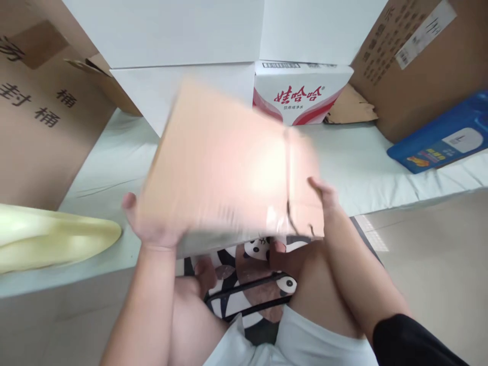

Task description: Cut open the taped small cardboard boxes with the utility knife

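A flattened brown cardboard box (229, 162), blurred by motion, hangs in front of me above my knees. My left hand (147, 226) grips its lower left edge, thumb up beside the cardboard. My right hand (324, 195) holds its right edge, fingers curled against the side flap. Clear tape shows along the box's lower edge. Below it lie my bare knees and a panda-print cushion (251, 284).
A pale green mat (381, 168) covers the floor ahead. White boxes (171, 30) and a red-and-white printed carton (301, 94) are stacked behind. Large brown cartons (38, 127) stand left and right. A blue pack (446, 134) lies at right, a yellow object (49, 236) at left.
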`<state>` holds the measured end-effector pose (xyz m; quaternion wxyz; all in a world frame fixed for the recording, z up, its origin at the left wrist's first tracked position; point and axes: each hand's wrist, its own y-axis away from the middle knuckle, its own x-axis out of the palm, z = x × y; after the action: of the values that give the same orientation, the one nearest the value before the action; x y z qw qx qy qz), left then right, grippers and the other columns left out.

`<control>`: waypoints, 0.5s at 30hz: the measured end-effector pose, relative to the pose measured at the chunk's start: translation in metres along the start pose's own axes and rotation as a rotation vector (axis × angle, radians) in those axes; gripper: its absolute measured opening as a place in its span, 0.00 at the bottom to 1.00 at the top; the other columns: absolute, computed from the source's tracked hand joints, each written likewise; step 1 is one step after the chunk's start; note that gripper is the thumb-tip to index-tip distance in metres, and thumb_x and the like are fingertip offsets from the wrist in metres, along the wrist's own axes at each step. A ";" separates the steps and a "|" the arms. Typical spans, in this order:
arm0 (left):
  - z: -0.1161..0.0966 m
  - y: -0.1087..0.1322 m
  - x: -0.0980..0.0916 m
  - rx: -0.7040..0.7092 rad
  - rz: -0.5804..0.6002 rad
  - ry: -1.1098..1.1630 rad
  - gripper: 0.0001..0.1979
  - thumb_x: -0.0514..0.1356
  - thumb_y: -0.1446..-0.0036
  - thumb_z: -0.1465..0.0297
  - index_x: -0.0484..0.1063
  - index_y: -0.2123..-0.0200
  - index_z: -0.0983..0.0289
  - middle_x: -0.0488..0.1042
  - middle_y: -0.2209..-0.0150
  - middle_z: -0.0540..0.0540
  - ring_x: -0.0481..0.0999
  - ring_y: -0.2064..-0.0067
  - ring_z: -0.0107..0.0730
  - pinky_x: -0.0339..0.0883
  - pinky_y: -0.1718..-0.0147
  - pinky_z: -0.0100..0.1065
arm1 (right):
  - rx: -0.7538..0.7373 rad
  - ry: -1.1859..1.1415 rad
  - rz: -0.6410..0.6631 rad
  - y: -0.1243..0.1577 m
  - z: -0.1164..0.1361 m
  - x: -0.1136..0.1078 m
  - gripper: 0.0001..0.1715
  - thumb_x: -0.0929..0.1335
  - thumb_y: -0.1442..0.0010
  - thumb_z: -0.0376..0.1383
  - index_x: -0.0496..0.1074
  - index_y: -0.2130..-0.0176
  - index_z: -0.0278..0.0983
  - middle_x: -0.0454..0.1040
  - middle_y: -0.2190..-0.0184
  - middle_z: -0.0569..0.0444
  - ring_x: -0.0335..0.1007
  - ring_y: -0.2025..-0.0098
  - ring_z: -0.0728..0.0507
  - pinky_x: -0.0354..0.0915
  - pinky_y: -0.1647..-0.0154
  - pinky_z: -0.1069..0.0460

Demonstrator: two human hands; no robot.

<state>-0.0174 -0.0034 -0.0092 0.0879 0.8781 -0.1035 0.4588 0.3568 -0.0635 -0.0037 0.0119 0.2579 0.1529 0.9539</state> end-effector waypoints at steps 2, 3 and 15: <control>0.001 0.001 0.008 -0.105 0.050 -0.056 0.41 0.58 0.49 0.38 0.68 0.37 0.53 0.74 0.37 0.62 0.68 0.33 0.65 0.74 0.47 0.62 | -0.198 -0.106 -0.281 0.006 0.016 -0.002 0.19 0.76 0.47 0.52 0.74 0.68 0.41 0.74 0.77 0.63 0.59 0.85 0.54 0.64 0.85 0.57; 0.000 0.002 0.010 -0.146 0.086 -0.087 0.42 0.60 0.51 0.38 0.68 0.37 0.51 0.72 0.36 0.63 0.68 0.33 0.66 0.75 0.50 0.64 | -0.290 -0.152 -0.442 0.010 0.025 -0.004 0.18 0.75 0.44 0.51 0.71 0.70 0.41 0.70 0.80 0.65 0.51 0.88 0.56 0.56 0.89 0.59; 0.017 -0.002 0.024 -0.255 0.151 -0.043 0.33 0.68 0.55 0.43 0.77 0.49 0.54 0.79 0.46 0.60 0.77 0.44 0.59 0.78 0.53 0.61 | -0.541 0.219 -1.334 0.023 0.109 -0.072 0.19 0.63 0.31 0.25 0.59 0.71 0.43 0.63 0.78 0.64 0.54 0.87 0.56 0.49 0.86 0.56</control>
<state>0.0097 -0.0076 0.0008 0.1617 0.8591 -0.2287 0.4283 0.4741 -0.0617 0.0577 0.6390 0.0008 0.0366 0.7684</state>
